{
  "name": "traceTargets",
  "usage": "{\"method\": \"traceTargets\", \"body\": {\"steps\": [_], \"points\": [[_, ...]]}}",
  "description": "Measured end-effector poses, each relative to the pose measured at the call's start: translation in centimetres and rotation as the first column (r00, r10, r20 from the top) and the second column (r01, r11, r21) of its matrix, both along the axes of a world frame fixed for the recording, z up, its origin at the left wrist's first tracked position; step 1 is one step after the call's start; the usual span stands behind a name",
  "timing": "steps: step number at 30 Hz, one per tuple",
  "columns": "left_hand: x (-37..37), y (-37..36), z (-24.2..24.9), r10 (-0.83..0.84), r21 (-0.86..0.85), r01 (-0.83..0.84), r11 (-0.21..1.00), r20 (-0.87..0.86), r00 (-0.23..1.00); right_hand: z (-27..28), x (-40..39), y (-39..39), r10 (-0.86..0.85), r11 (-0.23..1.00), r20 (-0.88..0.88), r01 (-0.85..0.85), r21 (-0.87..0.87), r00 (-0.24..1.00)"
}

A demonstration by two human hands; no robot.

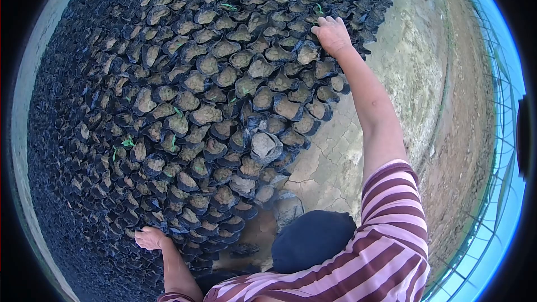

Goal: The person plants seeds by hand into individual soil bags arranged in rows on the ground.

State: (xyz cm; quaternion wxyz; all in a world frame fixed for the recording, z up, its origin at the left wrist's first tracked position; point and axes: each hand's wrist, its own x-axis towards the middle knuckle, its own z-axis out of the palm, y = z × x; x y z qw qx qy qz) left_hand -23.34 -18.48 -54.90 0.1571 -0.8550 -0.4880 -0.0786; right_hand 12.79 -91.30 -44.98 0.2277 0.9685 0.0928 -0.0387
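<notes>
The person's left hand (150,239) rests flat, fingers together, on the near edge of the soil-filled nursery bags (224,112). Farther off, the right hand (333,34) curls over a bag rim, apparently weeding or checking. Reaching the sparse green seedlings (127,142) calls for careful leaning.

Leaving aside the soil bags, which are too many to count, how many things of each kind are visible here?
Hands: 2, the left hand and the right hand, both on soil bags
Striped shirt: 1
Dark blue cloth shape: 1
Total: 4
</notes>
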Motion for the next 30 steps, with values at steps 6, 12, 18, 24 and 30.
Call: {"method": "traceTargets", "body": {"steps": [6, 12, 18, 24, 30], "points": [[-0.1, 0.1, -0.2, 0.000, -0.001, 0.000, 1.000, -0.009, 1.000, -1.2, 0.7, -0.6, 0.027, 0.999, 0.023, -0.027, -0.024, 0.999], [-0.1, 0.1, 0.0, 0.001, -0.009, -0.001, 1.000, -0.013, 1.000, -2.7, -0.7, -1.7, -0.334, 0.860, 0.125, 0.248, 0.446, 0.934], [0.2, -0.4, 0.3, -0.002, 0.003, 0.002, 1.000, -0.018, 1.000, -3.6, -0.4, -1.1, -0.393, 0.836, 0.081, 0.320, 0.446, 0.916], [-0.1, 0.1, 0.0, -0.006, -0.003, 0.006, 1.000, 0.005, 1.000, -4.4, 0.7, -0.3, -0.373, 0.872, 0.078, 0.321, 0.370, 0.924], [0.0, 0.0, -0.1, 0.007, 0.017, -0.007, 1.000, -0.009, 1.000, -4.5, 0.7, -0.6, -0.372, 0.848, 0.099, 0.295, 0.440, 0.923]]}}
